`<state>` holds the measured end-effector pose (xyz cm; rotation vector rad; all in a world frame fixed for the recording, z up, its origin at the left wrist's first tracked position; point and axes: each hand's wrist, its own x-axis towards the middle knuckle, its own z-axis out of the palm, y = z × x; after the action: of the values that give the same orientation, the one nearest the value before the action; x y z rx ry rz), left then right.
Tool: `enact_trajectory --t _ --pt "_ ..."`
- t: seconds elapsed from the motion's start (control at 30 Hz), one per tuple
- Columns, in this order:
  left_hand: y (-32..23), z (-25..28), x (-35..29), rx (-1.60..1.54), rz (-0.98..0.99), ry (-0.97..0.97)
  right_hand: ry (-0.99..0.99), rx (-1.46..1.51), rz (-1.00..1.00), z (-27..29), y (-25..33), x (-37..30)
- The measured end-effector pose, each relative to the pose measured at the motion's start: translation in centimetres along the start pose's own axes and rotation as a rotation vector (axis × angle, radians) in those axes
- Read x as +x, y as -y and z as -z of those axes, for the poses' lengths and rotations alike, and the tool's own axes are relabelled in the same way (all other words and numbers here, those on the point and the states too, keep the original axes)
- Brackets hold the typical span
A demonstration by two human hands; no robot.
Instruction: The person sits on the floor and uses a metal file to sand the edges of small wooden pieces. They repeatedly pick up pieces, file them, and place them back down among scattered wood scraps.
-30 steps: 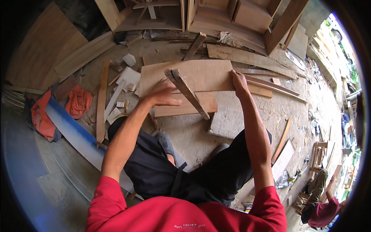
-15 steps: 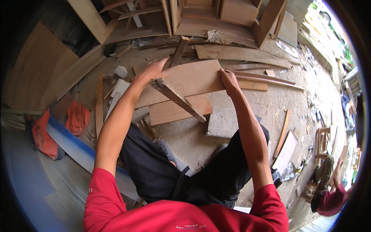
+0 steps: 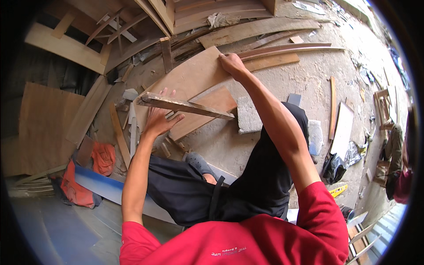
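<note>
A thin plywood panel (image 3: 190, 73) lies slanted in front of me. My right hand (image 3: 232, 65) grips its far right corner, fingers wrapped over the edge. At the panel's near left part, my left hand (image 3: 158, 118) is open with fingers spread, against or just above the surface; contact is unclear. A rough wooden batten (image 3: 185, 106) passes over this hand, hiding part of its fingers. Below the panel is a smaller reddish-brown board (image 3: 207, 112), with a pale rough block (image 3: 248, 115) to its right.
Wooden cabinet frames (image 3: 75, 48) stand at the far left. Long planks (image 3: 265, 30) and wood scraps cover the far floor. Orange cloth (image 3: 104, 159) and a blue-white panel (image 3: 99, 183) lie left. Another person (image 3: 399, 176) is at the right edge.
The plywood panel has turned, its right end swinging away from me with my right hand. My left hand has come nearer, from the far edge to beneath the batten. The whole view has shifted.
</note>
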<state>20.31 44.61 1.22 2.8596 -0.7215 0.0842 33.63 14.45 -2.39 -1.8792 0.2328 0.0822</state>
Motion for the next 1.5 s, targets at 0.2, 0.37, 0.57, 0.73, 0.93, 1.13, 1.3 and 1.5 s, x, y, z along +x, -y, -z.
enact_trajectory --t 0.2,0.37,0.57,0.73,0.93,1.13,1.3,1.5 --pt "0.2 -1.5 0.0 0.039 -0.043 -0.032 0.04 0.029 -0.04 0.3 1.4 -1.3" --pt "-1.4 -1.6 0.5 0.076 -0.071 -0.05 -0.002 0.006 -0.012 0.2 -0.3 0.4" --pt "-1.2 -2.0 0.2 0.107 -0.03 0.009 0.07 0.035 -0.116 0.1 -0.4 0.0" --pt "-0.6 -4.4 -0.5 0.047 -0.001 0.021 0.022 -0.046 -0.071 -1.2 -2.4 0.4" --pt "-0.4 -6.1 -0.7 0.084 0.05 0.092 0.032 -0.052 -0.097 -2.5 -5.3 1.5" --pt "-1.1 -5.9 -0.5 0.102 0.096 0.112 0.096 0.059 -0.194 -2.4 -5.2 0.8" --pt "-1.1 -6.4 -0.3 0.151 0.105 0.097 0.087 0.036 -0.158 -2.3 -5.4 1.1" --pt "-1.5 -7.0 -0.1 0.155 0.136 0.081 0.041 -0.022 -0.084 -2.4 -6.0 1.6"
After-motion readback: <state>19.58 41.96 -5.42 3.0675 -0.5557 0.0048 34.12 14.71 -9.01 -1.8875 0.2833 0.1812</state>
